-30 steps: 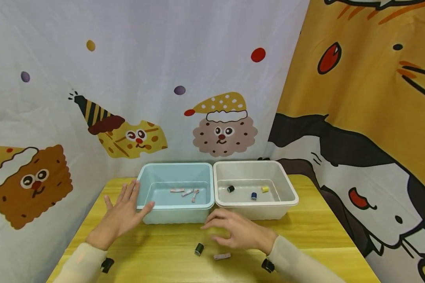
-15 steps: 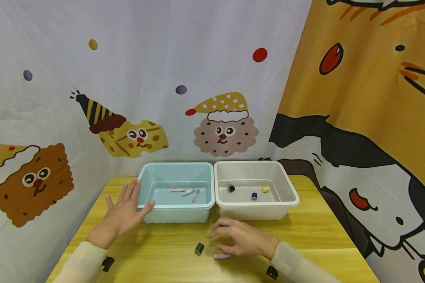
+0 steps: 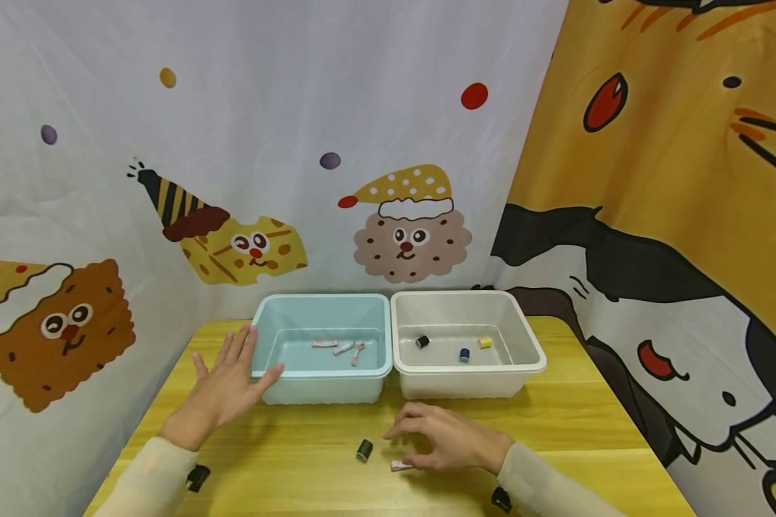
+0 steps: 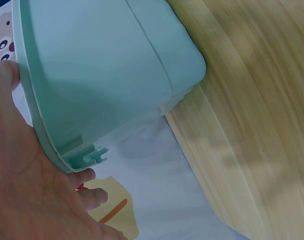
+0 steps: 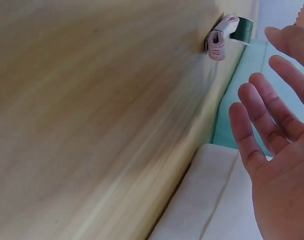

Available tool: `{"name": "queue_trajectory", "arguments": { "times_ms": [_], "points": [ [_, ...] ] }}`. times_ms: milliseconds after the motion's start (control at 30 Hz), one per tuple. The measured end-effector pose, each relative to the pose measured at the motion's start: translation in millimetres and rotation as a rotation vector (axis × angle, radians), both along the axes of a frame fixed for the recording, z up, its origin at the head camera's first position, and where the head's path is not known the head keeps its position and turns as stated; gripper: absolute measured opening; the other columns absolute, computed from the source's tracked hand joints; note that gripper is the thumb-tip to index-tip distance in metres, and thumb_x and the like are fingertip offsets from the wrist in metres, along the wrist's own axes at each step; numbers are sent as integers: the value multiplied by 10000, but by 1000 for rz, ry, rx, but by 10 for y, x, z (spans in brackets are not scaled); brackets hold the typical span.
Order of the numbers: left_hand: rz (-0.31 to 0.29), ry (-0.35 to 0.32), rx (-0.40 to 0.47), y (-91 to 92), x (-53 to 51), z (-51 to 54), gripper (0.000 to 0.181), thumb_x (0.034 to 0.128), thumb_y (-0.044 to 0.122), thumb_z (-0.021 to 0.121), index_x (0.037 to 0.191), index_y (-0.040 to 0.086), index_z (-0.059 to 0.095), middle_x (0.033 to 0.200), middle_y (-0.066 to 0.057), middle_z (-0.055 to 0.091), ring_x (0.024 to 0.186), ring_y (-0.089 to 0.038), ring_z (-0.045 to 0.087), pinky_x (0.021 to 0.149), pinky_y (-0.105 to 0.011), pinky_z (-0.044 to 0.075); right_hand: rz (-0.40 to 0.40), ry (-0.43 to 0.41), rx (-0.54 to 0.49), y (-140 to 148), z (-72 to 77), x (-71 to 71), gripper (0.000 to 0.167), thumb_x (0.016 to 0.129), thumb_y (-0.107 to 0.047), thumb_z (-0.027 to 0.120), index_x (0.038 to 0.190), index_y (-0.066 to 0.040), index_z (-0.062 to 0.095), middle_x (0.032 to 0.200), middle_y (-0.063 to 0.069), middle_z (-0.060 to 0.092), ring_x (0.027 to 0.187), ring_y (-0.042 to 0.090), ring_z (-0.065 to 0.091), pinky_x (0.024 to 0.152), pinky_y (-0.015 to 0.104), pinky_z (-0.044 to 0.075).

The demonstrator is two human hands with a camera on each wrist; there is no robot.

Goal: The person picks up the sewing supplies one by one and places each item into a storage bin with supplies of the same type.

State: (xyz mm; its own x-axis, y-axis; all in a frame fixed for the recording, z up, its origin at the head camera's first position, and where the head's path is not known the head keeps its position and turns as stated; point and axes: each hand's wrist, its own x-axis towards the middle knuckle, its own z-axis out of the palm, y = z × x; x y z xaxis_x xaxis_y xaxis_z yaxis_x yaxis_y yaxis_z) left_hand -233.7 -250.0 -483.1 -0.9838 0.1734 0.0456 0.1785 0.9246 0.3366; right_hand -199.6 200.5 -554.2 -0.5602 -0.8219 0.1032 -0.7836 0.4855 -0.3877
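My left hand (image 3: 223, 391) rests against the left front corner of the light blue bin (image 3: 326, 391), fingers extended; the left wrist view shows the palm along its rim (image 4: 32, 105). Inside that bin lie several pale pink nail clippers (image 3: 344, 349). My right hand (image 3: 449, 436) hovers low over the table, thumb and fingers parted, holding nothing. Under its thumb is another pink nail clipper (image 3: 399, 466), partly hidden in the head view; the right wrist view shows this clipper (image 5: 222, 37) apart from the fingers. A dark green thread spool (image 3: 364, 451) lies left of the right hand.
A white bin (image 3: 468, 384) stands against the blue bin's right side. It holds a black spool (image 3: 422, 342), a blue spool (image 3: 465, 355) and a yellow spool (image 3: 485, 342). Both bins stand at the back of the wooden table (image 3: 284, 474), before a cartoon-printed curtain (image 3: 246, 108).
My right hand has moved slightly right and down, from near the white bin's front to over the loose nail clipper, covering part of it. The left hand stays at the blue bin.
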Motion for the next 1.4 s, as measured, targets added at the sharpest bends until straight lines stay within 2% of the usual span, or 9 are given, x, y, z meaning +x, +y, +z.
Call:
{"name": "queue_trajectory", "arguments": {
  "times_ms": [300, 433, 600, 700, 933, 1067, 1233, 1400],
  "points": [
    [-1, -6, 2, -1, -4, -16, 1162, 1139, 813, 482, 1860, -21, 113, 1956, -279, 79, 1792, -616, 75, 1227, -1033, -73, 15, -114, -19, 49, -86, -7, 472, 1055, -309, 895, 1508, -260, 771, 1435, -86, 723, 1227, 46, 733, 1091, 249, 637],
    [1, -3, 5, 6, -9, -37, 1156, 1141, 809, 482, 1861, -16, 113, 1958, -274, 78, 1793, -614, 74, 1226, -1034, -75, 8, -139, -15, 74, -129, -3, 471, 1043, -282, 911, 1494, -263, 778, 1404, -94, 721, 1173, 19, 728, 1030, 221, 641],
    [7, -9, 15, 14, -5, -58, 1157, 1139, 812, 482, 1863, -12, 114, 1959, -273, 74, 1794, -613, 67, 1224, -1033, -86, -10, -158, -5, 105, -147, 11, 498, 1024, -276, 925, 1499, -277, 775, 1399, -102, 720, 1167, 2, 711, 1016, 229, 641],
    [8, -10, 14, 12, -7, -65, 1161, 1137, 819, 478, 1863, -11, 114, 1958, -274, 76, 1793, -614, 69, 1222, -1036, -80, -14, -162, -5, 113, -161, 16, 513, 1019, -309, 931, 1506, -275, 773, 1387, -95, 728, 1147, -8, 700, 1003, 226, 636],
    [5, -5, 4, 3, -29, -63, 1159, 1139, 817, 475, 1864, -8, 104, 1958, -273, 86, 1795, -609, 72, 1221, -1038, -72, -23, -150, -13, 103, -227, 7, 562, 994, -497, 946, 1489, -285, 786, 1329, -116, 725, 1035, -45, 630, 919, 164, 575],
    [5, -3, 3, 7, -31, -42, 1167, 1137, 827, 467, 1864, -10, 101, 1957, -275, 85, 1797, -608, 69, 1222, -1037, -75, -45, -143, -9, 96, -255, -8, 558, 970, -515, 963, 1459, -300, 802, 1280, -135, 702, 1010, -45, 603, 897, 142, 542],
    [5, -3, 7, 8, -19, -25, 1163, 1138, 821, 471, 1863, -13, 107, 1958, -274, 81, 1798, -607, 67, 1225, -1034, -81, -44, -148, -32, 90, -263, -23, 430, 1005, -441, 945, 1388, -272, 850, 1226, -141, 711, 1013, -49, 621, 903, 139, 557],
    [7, -9, 6, 0, -16, -33, 1165, 1137, 825, 469, 1865, -7, 102, 1960, -270, 74, 1798, -605, 62, 1227, -1032, -82, -10, -164, -93, 71, -299, -66, 165, 1060, -266, 900, 1223, -247, 915, 1060, -156, 737, 898, -80, 629, 777, 98, 563]
  ]
}}
